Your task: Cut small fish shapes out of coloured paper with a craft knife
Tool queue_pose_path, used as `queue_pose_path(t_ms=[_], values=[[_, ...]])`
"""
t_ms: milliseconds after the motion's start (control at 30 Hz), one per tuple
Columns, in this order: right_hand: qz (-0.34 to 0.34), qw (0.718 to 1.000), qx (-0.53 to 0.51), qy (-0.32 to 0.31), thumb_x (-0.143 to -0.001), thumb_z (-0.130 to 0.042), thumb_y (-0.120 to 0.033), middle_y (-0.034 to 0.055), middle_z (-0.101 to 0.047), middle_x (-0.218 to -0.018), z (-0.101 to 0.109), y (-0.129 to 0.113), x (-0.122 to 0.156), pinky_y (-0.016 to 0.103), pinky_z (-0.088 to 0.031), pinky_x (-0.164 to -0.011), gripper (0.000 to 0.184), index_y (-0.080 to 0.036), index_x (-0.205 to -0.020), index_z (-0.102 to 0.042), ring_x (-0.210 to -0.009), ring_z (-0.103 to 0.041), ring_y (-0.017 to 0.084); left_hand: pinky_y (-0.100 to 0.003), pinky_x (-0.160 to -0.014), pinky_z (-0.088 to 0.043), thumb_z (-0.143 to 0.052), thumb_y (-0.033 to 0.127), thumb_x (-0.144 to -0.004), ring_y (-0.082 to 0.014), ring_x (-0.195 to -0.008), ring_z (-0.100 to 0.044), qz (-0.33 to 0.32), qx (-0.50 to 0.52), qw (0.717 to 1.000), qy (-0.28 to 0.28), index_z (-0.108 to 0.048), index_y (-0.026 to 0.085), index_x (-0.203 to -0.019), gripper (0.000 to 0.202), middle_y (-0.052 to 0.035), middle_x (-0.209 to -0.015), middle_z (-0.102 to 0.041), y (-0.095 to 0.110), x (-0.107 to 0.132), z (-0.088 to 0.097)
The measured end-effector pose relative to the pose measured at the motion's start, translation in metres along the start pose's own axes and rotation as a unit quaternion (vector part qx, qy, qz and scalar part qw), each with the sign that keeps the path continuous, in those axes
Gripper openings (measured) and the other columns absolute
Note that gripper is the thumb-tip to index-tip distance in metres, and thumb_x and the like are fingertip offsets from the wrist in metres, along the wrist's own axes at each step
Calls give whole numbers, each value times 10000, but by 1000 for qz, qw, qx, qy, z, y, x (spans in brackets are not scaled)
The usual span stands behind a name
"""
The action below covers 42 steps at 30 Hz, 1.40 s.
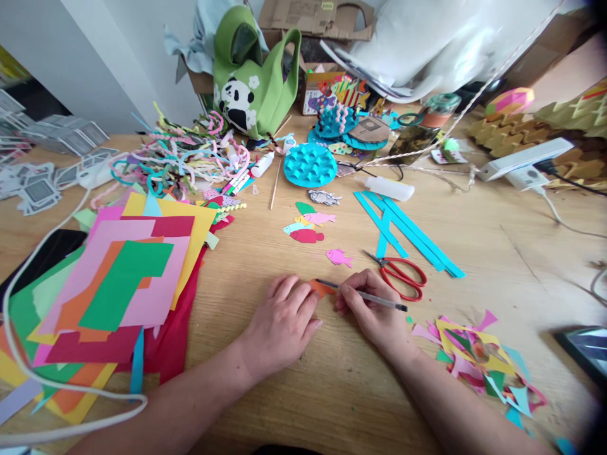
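My right hand (pixel 372 309) is closed round a slim pen (pixel 379 298) with a clear barrel and dark ends. The pen's tip touches a small orange paper cut-out (pixel 322 288) on the table. My left hand (pixel 287 316) presses that cut-out down with curled fingers, which cover its left part. Just beyond lies a pink paper fish (pixel 338 257). Farther up is a cluster of paper fish, with a red fish (pixel 307 236) in front. Red-handled scissors (pixel 403 277) rest beside my right hand, blades pointing left.
Coloured paper sheets (pixel 123 278) are stacked at left, near a white cable (pixel 28 268). Paper scraps (pixel 478 357) lie at right. Blue strips (pixel 412 234), a glue bottle (pixel 389 188), a scalloped blue disc (pixel 310 164) and a green panda bag (pixel 256 82) stand farther back.
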State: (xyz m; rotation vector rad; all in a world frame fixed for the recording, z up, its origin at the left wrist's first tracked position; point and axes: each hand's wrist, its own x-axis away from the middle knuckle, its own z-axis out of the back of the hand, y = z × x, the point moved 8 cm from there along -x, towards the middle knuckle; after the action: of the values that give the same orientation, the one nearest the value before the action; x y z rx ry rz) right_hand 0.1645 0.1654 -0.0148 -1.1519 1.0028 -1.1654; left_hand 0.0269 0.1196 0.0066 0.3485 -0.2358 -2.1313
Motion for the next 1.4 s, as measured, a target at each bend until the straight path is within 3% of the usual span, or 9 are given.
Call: queue_pose_path(t_ms=[367,533,733,867,1000,1400], values=[[31,999,-5,37,-880,-609,-265,-3,-618,-578,8,-3,2,257,-446,-462,166,-218,-734,-545,-480,-571,139,-477,-1070,-370,-540,320,-933,-299,-1245,-434,12,-5,1000,9,-552,141,-1263,376,-135,-1269,-541,-3,1,0],[13,999,-12,34,-838,-666,-298,4,-628,-586,8,-4,1,253,-443,-461,163,-210,-749,-562,-489,-577,144,-473,-1053,-390,-561,313,-919,-299,-1207,-465,10,-7,1000,17,-535,119,-1282,412,-139,-1240,-563,-3,1,2],[-8,998,-61,23,-828,-692,-290,-1,-642,-620,11,3,-5,251,-461,-518,130,-193,-798,-611,-520,-576,132,-462,-1066,-380,-524,237,-926,-292,-1221,-483,-8,0,999,48,-616,112,-1126,252,-120,-1194,-626,-2,2,8],[-17,996,-81,24,-816,-709,-293,-10,-625,-632,13,8,-8,238,-446,-500,135,-186,-809,-627,-511,-555,118,-473,-1062,-388,-530,225,-922,-301,-1241,-476,-13,1,998,56,-618,104,-1150,272,-112,-1231,-631,-3,1,9],[-46,995,-87,27,-840,-675,-351,-28,-577,-530,11,11,-5,217,-385,-395,207,-185,-761,-581,-404,-489,101,-475,-1056,-404,-533,224,-922,-299,-1248,-475,-10,4,999,51,-609,105,-1184,297,-112,-1251,-628,-5,1,8],[-87,994,-69,5,-814,-664,-484,-8,-606,-514,1,11,-4,217,-441,-369,333,-211,-734,-491,-404,-561,126,-474,-1046,-432,-501,153,-924,-280,-1253,-473,-18,1,998,64,-615,120,-1227,326,-90,-1235,-654,-8,0,10]])
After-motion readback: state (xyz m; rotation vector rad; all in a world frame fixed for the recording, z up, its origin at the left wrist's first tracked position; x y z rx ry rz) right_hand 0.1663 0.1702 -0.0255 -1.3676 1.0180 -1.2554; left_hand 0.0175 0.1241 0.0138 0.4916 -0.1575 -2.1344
